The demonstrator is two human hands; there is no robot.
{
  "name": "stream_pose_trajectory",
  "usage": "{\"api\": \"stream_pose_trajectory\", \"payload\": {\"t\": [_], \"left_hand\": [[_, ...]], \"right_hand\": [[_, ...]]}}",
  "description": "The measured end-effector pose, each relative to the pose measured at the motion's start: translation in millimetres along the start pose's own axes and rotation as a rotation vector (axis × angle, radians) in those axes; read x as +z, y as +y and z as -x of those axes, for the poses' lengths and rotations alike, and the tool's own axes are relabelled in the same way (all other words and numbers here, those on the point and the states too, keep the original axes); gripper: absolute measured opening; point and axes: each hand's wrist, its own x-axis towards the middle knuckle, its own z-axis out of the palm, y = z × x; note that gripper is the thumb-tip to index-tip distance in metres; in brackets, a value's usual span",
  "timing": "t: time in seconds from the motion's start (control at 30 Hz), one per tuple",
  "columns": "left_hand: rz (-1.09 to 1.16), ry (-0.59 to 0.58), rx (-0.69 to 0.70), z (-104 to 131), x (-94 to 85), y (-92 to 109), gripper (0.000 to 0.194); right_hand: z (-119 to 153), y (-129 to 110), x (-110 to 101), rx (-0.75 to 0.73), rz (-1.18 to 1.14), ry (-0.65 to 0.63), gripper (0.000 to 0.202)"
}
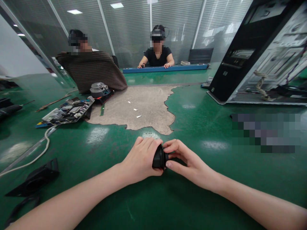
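Just above the green tabletop, in the middle of the view, is a small black part (158, 158) with a flared rim and a narrower end facing right. My left hand (143, 156) is wrapped around its body from the left, covering much of it. On the other side my right hand (183, 157) pinches the narrower end between thumb and fingers. What kind of part it is, I cannot make out. Beyond my hands, the table's green covering is torn and shows a bare brown patch (146, 108) with several white scraps on it.
At the left lie a circuit board (69, 111), a grey-and-black fan-like part (99, 90), a white cable (46, 140) and a black plastic piece (39, 179). A computer case (230, 70) stands at the right. Two people sit beyond, one behind a long blue bar (165, 68).
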Motion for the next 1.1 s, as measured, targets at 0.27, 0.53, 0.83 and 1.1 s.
{"api": "stream_pose_trajectory", "payload": {"t": [0.27, 0.53, 0.83, 1.1], "left_hand": [[0.011, 0.002, -0.006, 0.5, 2.6, -1.0, 0.056], [0.010, 0.004, 0.003, 0.3, 1.3, -0.3, 0.054], [0.003, 0.003, -0.010, 0.0, 1.3, 0.2, 0.054], [0.018, -0.002, -0.006, 0.4, -0.6, 0.8, 0.053]], "right_hand": [[-2.1, -1.9, 0.9, 0.069, 0.012, -0.008, 0.029], [1.7, -2.5, 1.0, -0.016, 0.097, -0.013, 0.029], [-0.6, -1.5, 1.8, 0.033, 0.041, 0.008, 0.027], [2.0, -5.2, 1.5, -0.029, 0.139, 0.007, 0.029]]}}
